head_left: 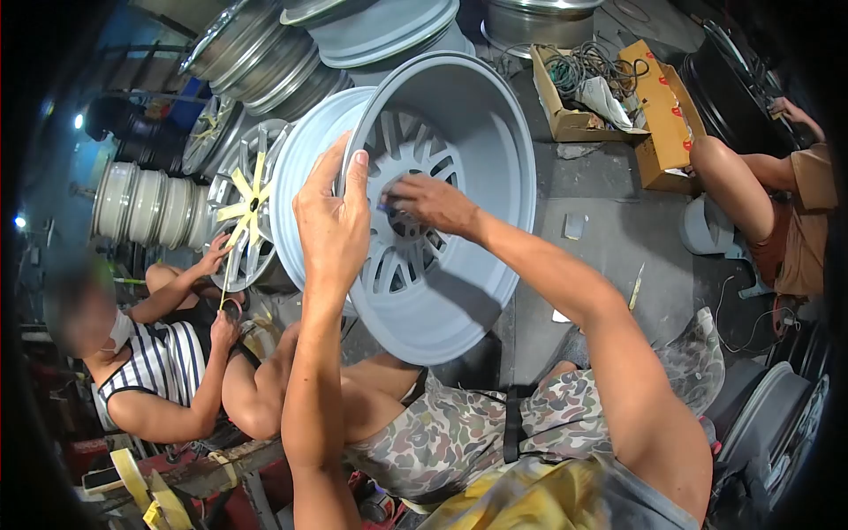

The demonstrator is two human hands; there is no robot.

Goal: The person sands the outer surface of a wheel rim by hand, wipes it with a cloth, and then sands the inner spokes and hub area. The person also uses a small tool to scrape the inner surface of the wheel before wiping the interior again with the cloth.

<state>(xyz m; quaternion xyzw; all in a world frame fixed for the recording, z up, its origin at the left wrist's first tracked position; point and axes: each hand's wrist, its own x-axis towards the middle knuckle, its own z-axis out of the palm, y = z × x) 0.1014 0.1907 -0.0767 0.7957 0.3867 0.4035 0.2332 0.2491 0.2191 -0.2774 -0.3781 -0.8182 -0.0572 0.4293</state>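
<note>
A grey wheel rim [510, 177] stands tilted in front of me, its hollow barrel facing me and its spokes at the far side. My left hand [334, 216] grips the rim's left edge, thumb over the lip and fingers behind it. Inside the barrel, my right hand [435, 205] reaches the hub at the centre of the spokes, its fingers bent together and slightly blurred. A small dark-blue bit shows at those fingertips, too small to name. Another light-grey rim [291, 181] sits directly behind, partly covered.
At left, a person [163, 362] pulls yellow tape on a spoked wheel [253, 205]. Stacked rims [146, 203] stand beyond. Cardboard box [552, 102] with cables lies at upper right. Another person [764, 190] sits at right near a black rim [738, 93]. More rims [760, 415] stand lower right.
</note>
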